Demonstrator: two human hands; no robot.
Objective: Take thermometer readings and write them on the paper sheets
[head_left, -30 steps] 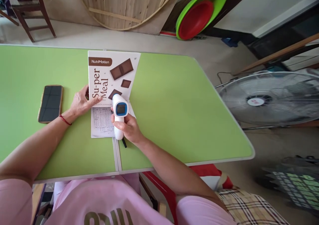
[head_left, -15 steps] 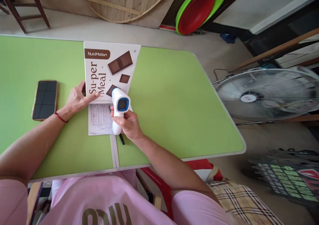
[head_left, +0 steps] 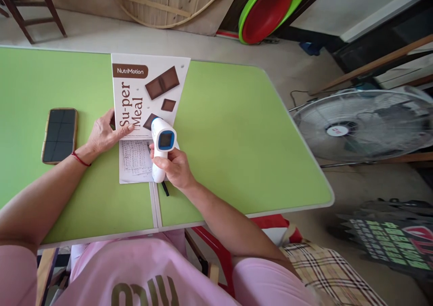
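Note:
A white pouch printed "NutriMotion Su-per Meal" with chocolate pieces (head_left: 149, 94) lies flat on the green table (head_left: 230, 134). My left hand (head_left: 103, 135) rests on the pouch's left edge, fingers spread over the print. My right hand (head_left: 174, 166) grips a white and blue handheld scanner gun (head_left: 161, 146), whose head points down at the pouch's lower part. A short black strap hangs under the scanner's handle. The small-print panel of the pouch lies between my two hands.
A dark phone in a tan case (head_left: 60, 135) lies left of my left hand. A standing fan (head_left: 361, 125) sits on the floor to the right. Green and red basins (head_left: 267, 10) and a round wooden board (head_left: 169, 1) lean at the back. A wooden chair (head_left: 30, 3) stands far left.
The view has shifted slightly, so the table and pouch sit a little higher and more to the left. Both hands keep the same hold on pouch and scanner.

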